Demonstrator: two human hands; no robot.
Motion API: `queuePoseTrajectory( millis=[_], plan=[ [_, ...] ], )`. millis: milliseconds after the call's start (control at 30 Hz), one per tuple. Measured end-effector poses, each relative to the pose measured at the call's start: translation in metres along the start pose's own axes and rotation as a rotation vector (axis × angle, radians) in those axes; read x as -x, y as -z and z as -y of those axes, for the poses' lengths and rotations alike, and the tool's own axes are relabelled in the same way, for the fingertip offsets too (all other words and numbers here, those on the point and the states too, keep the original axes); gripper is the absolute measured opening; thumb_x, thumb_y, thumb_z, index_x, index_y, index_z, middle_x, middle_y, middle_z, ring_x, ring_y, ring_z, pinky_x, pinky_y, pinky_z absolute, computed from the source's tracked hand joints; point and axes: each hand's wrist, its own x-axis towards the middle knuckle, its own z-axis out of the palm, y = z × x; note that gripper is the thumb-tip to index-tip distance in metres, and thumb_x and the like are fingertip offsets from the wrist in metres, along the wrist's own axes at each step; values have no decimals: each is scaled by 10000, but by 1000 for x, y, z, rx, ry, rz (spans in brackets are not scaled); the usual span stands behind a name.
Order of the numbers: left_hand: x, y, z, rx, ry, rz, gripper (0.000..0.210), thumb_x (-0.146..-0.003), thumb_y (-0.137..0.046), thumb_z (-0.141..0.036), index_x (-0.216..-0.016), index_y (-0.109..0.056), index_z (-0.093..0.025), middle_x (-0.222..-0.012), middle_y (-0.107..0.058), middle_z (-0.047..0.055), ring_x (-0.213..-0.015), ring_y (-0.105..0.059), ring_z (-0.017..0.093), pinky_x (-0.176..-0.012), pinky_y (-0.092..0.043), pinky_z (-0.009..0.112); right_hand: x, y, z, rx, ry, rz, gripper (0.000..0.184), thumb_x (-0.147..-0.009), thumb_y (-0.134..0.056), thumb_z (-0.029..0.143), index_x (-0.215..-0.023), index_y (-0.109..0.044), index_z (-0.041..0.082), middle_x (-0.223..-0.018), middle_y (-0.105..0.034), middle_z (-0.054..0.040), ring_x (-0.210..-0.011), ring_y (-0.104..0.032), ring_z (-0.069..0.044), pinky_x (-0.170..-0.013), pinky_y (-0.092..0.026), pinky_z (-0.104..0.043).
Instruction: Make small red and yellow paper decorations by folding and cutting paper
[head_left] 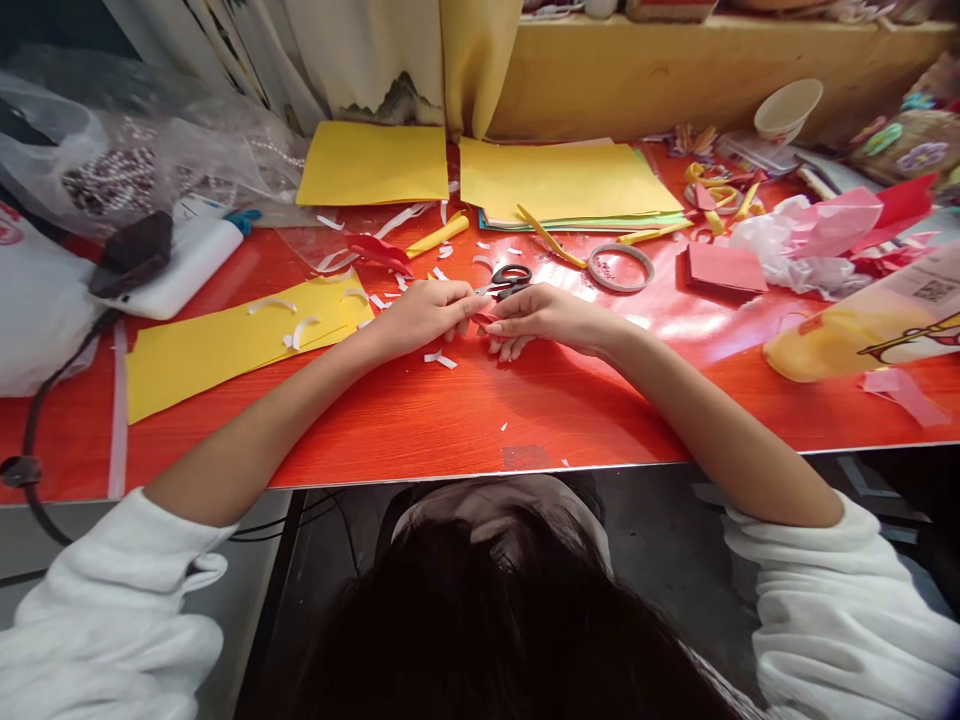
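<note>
Between my two hands is a small piece of red paper (484, 319), mostly covered by the fingers. My left hand (429, 318) pinches it from the left, thumb and forefinger closed. From the right, my right hand (551, 318) grips its other side between thumb and fingers, with the lower fingers curled beneath. Just behind the hands lie scissors with black handles (514, 275), partly hidden by the fingers. White paper scraps (441, 359) are scattered around my left hand. A folded red paper strip (381, 252) and a rolled yellow paper (438, 233) lie beyond it.
Yellow sheets (225, 340) lie at left, more yellow paper (562, 180) at the back. A tape roll (621, 268), red paper squares (726, 270) and a plastic cup of yellow drink (817, 345) are on the right. A white power bank (180, 265) with a cable sits left.
</note>
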Motion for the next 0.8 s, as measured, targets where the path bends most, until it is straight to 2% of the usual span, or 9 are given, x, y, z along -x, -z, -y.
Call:
queuePoseTrajectory(
  millis=[67, 167, 300, 600, 667, 800],
  plan=[
    [0, -1, -2, 12, 8, 18, 368, -863, -471, -453, -647, -529, -162, -566, -563, -13, -453, -449, 81, -498, -318, 221, 0, 1, 0, 15, 3, 17, 141, -781, -703, 228, -775, -693, 88, -714, -706, -80, -564, -646, -109, -591, -552, -229],
    [1, -3, -5, -32, -21, -19, 358, -852, -497, -418, -608, -518, -158, -551, -555, -12, -487, -443, 85, -530, -318, 222, 0, 2, -2, 13, 11, 30, 185, -791, -692, 271, -819, -698, 88, -745, -709, -79, -581, -648, -103, -596, -553, -219],
    [1, -4, -7, -88, 0, -39, 337, -864, -473, -395, -629, -528, -160, -569, -560, -13, -512, -449, 94, -554, -313, 229, 0, 3, -3, -12, 30, 45, 249, -827, -648, 332, -824, -693, 86, -778, -710, -85, -594, -644, -92, -612, -558, -204],
    [0, -5, -8, -135, 7, -46, 321, -870, -460, -378, -639, -526, -165, -602, -568, -8, -568, -475, 112, -583, -322, 233, -2, 3, -5, -76, -3, 47, 207, -862, -612, 285, -842, -670, 87, -780, -696, -91, -616, -654, -108, -626, -567, -218],
    [0, -5, -5, -96, 23, -68, 307, -879, -447, -372, -675, -544, -165, -624, -575, -4, -582, -486, 113, -584, -335, 231, -2, 3, -4, -126, -17, 26, 190, -884, -584, 259, -844, -655, 88, -787, -694, -94, -648, -664, -113, -648, -568, -213],
    [-2, -7, 4, 124, -16, -126, 184, -850, -517, -331, -908, -585, -170, -776, -612, -1, -623, -533, 99, -601, -396, 217, 0, 1, -1, -212, -43, -22, 152, -927, -504, 207, -915, -615, 102, -783, -694, -89, -628, -661, -105, -626, -560, -191]
  ],
)
